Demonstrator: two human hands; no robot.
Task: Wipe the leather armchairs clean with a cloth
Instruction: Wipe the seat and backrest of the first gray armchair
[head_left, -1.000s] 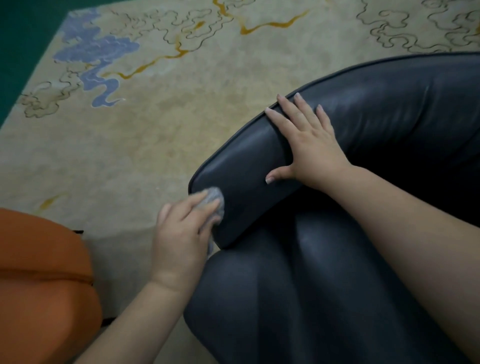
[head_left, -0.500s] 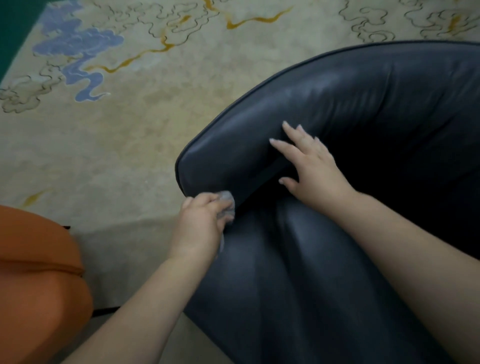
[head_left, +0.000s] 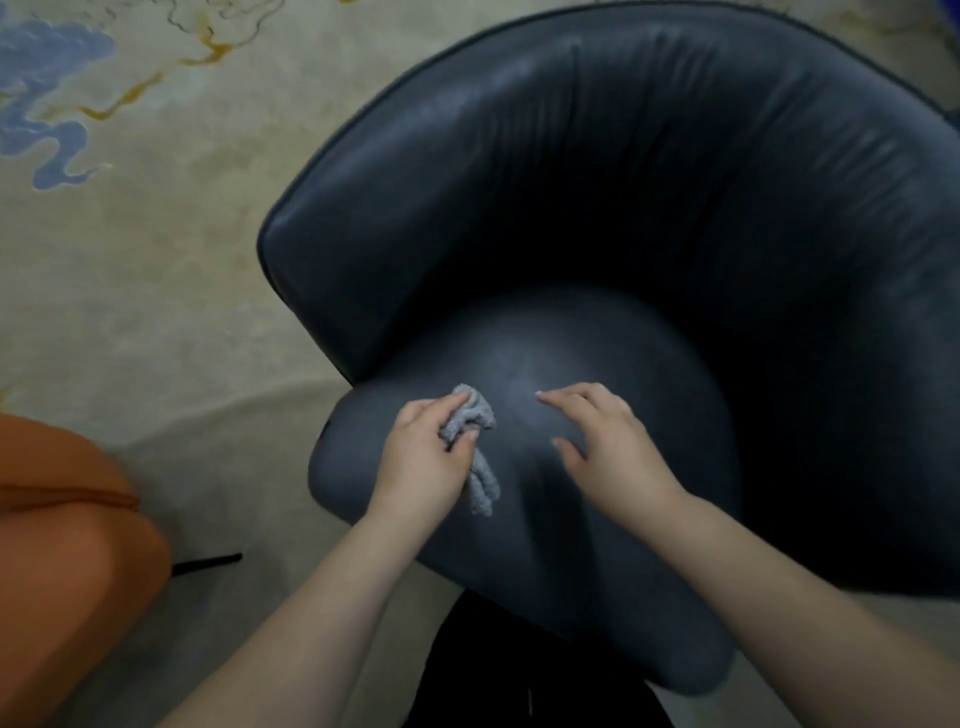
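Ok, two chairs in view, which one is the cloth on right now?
The dark blue-grey leather armchair in the middle: the left hand holds the grey cloth on its seat cushion. The orange chair at the left edge is untouched.

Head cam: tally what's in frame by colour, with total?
Dark blue-grey: 1, armchair
Grey: 1, cloth, gripped by the left hand
Orange: 1, seat at left
Beige patterned: 1, rug
Total: 4

patterned rug (head_left: 156, 270), orange seat (head_left: 62, 561)
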